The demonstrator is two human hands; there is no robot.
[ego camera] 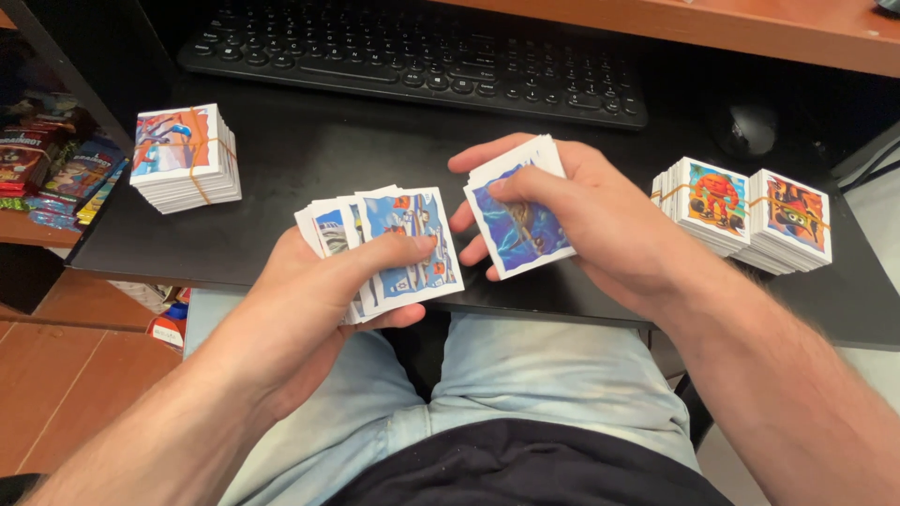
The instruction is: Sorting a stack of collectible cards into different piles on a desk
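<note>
Two hands are working over a black desk [309,150], each closed on picture cards. The left hand [309,290] is gripping a fanned spread of cards [394,244], thumb pressing across the top card and fingers curling beneath. The right hand [572,215] is pinching a small stack [520,220] with a blue picture showing, thumb on its face, fingers wrapping behind. Both lots are hovering just past the desk's near edge, above the lap.

As a judgement, the fan is looking the riskier hold: it is spreading wide under a single thumb, so a loosening grip could be letting cards slide off and drop to the lap or floor, since little of the desk is lying under them. The right stack could also be shedding its lower cards if the pinch is easing.

Three bundles are lying on the desk, each bound with a rubber band: one at the far left [183,155] with a blue and red picture, and two touching side by side at the right [712,201] [792,220], with orange and red pictures. Colourful foil packets [52,164] are sitting on a shelf at the left. A black keyboard [412,56] and a dark mouse [747,126] are resting further back.
</note>
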